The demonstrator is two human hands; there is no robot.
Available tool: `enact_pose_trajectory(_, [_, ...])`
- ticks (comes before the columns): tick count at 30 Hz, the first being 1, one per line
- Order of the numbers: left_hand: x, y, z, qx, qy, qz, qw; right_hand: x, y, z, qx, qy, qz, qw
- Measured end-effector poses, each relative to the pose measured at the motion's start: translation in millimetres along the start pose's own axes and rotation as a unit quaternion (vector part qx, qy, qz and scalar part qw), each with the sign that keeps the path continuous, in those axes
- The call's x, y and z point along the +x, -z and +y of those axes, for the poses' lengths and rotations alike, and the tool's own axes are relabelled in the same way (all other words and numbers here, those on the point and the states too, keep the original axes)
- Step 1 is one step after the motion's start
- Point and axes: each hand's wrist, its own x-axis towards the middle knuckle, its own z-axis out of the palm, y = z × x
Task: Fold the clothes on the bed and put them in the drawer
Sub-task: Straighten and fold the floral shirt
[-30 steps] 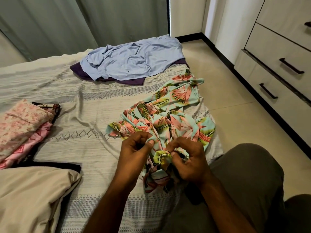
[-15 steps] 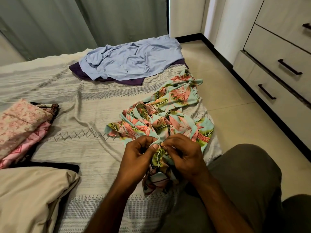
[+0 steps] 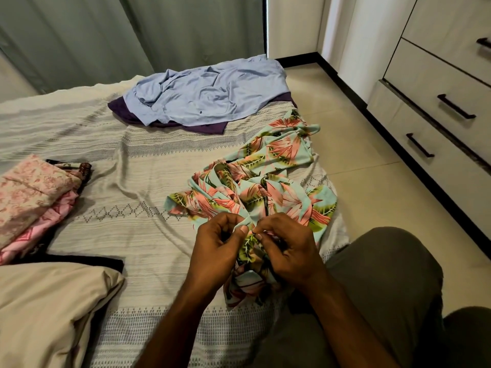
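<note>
Floral garment (image 3: 265,187) bunched at centre-right of frame, on bed (image 3: 132,160) edge. My left hand (image 3: 216,251) and right hand (image 3: 289,251) both curled, pinching same gathered bit of it at lower centre, fingertips nearly touching. Fabric looks thin, light, slippery, no stiffness; I expect it to slump and twist. Best hold: hem or seam corners, spread apart, shake flat. Blue shirt (image 3: 207,94) upper centre, unfolded. Drawers (image 3: 435,107) at right, closed.
</note>
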Motion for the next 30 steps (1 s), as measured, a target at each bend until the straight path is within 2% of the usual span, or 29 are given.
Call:
enact_pose_trajectory(10, [3.6,0.5,-5.0,0.067,-0.039,-0.028,0.997,0.2,-2.1,4.6,-0.032,0.007,0.014,0.999])
enact_pose_trajectory(22, [1.3,-4.0,-6.6,0.097,-0.076,-0.001,0.992,-1.7,-1.0,6.7,-0.015,-0.043,0.013,0.999])
enact_pose_trajectory(30, [1.6,-0.3,-12.0,0.252,-0.193,0.014,0.948,-0.9,-5.5,11.8,-0.016,-0.079,-0.025,0.996])
